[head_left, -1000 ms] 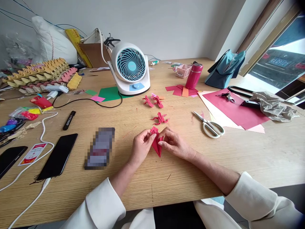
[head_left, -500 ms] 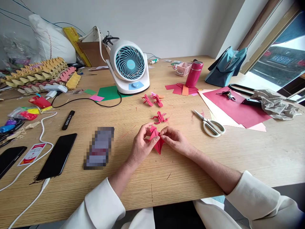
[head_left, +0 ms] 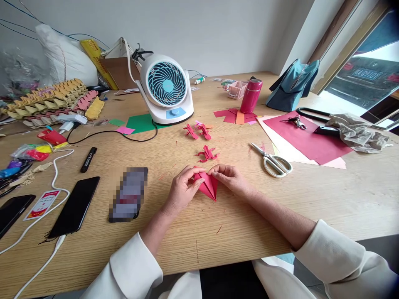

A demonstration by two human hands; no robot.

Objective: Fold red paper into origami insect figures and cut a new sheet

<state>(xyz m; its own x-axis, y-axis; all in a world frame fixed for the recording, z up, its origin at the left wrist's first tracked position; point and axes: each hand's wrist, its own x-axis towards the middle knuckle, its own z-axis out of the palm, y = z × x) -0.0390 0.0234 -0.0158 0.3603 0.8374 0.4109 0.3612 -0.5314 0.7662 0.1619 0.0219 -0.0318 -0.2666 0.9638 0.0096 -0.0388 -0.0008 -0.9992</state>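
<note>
Paper [head_left: 208, 187], red and creased into a kite with its tip toward six o'clock, sits between the person's two hands above the near part of the wooden table [head_left: 237, 236]. From where I stand, the left hand [head_left: 184, 186], at nine o'clock, has thumb and fingers brought together on its upper left edge. The right hand [head_left: 234, 179], toward three, pinches its upper right corner.

Half a second ago a small peak stuck up at twelve and the shape was narrower; now a broader, smoother face shows and that peak is out of sight. I'd take it that the work is mid-fold, though whether the piece was turned or opened out I can't tell.

Just beyond the fingers, at twelve, lies a red origami frog [head_left: 207, 153], the closest thing that could get nudged; two more frogs [head_left: 205, 132] sit farther out, around twelve. Scissors [head_left: 266, 156] lie between two and three, well off the right wrist, with a large red sheet [head_left: 308, 141] past them at two. A desk fan [head_left: 168, 85] faces in from eleven, a magenta flask [head_left: 251, 96] stands at one, and a smartphone [head_left: 128, 194] rests at nine. None of these blocks the hands.
</note>
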